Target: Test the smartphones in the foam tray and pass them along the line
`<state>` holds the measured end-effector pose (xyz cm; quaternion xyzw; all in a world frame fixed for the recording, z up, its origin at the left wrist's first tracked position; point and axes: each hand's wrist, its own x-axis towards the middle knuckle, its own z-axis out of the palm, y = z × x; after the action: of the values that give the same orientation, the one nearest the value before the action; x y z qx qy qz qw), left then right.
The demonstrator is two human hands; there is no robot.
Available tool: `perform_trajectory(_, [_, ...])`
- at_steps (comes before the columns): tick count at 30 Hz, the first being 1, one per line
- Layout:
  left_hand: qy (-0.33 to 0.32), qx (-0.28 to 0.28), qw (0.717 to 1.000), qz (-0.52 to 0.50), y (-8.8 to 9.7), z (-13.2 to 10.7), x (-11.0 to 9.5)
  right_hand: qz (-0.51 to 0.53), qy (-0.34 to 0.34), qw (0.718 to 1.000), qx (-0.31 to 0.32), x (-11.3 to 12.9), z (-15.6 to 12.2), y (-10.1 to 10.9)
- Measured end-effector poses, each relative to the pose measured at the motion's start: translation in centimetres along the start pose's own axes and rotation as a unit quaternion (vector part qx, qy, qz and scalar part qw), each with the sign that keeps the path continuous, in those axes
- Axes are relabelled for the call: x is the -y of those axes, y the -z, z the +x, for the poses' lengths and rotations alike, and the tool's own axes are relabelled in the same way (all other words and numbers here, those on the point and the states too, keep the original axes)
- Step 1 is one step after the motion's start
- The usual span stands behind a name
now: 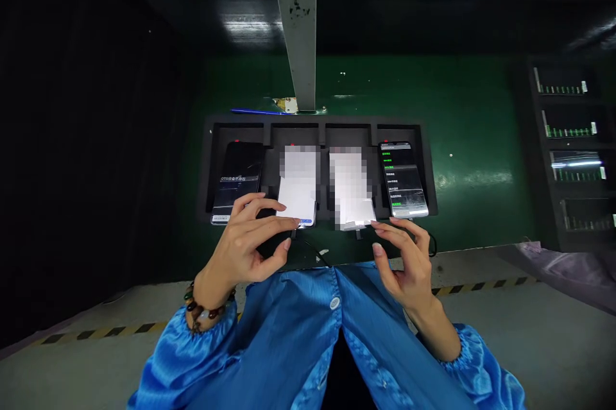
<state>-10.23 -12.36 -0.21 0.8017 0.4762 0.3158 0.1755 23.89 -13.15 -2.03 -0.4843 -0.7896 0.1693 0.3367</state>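
Observation:
Several smartphones lie in a row in a black foam tray. My left hand is open, its fingers stretched over the lower end of a white-screened phone, a fingertip by the blue strip at its bottom. Beside it, at far left, lies a dark-screened phone with white text. My right hand is open, fingers apart, with a fingertip at the lower corner of a second white-screened phone. The rightmost phone shows a list with green lines, just above that hand. Neither hand grips anything.
A grey metal post rises behind the tray from the green table. Near its base lies a blue pen. Another black tray with phone-like devices stands at right. Dark fabric hangs at left.

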Motion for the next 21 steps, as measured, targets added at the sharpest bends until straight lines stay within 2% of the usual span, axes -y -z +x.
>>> perform_trajectory(5, [-0.002, -0.033, 0.999, 0.020, 0.5, 0.2, 0.1, -0.016, -0.008, 1.000, 0.006, 0.1, 0.6, 0.0])
perform_trajectory(13, [-0.002, -0.038, 0.999, 0.035, 0.6, 0.4, 0.3, -0.029, -0.011, 0.999, 0.033, 0.2, 1.5, 0.1])
perform_trajectory(18, [0.035, -0.036, 0.997, 0.055, 0.7, 0.3, 0.6, -0.032, -0.011, 0.999, 0.036, 0.2, 1.7, 0.0])
perform_trajectory(21, [0.067, -0.017, 0.995, 0.067, 0.5, 0.6, 0.5, -0.030, -0.013, 0.999, 0.036, 0.1, 1.8, 0.0])
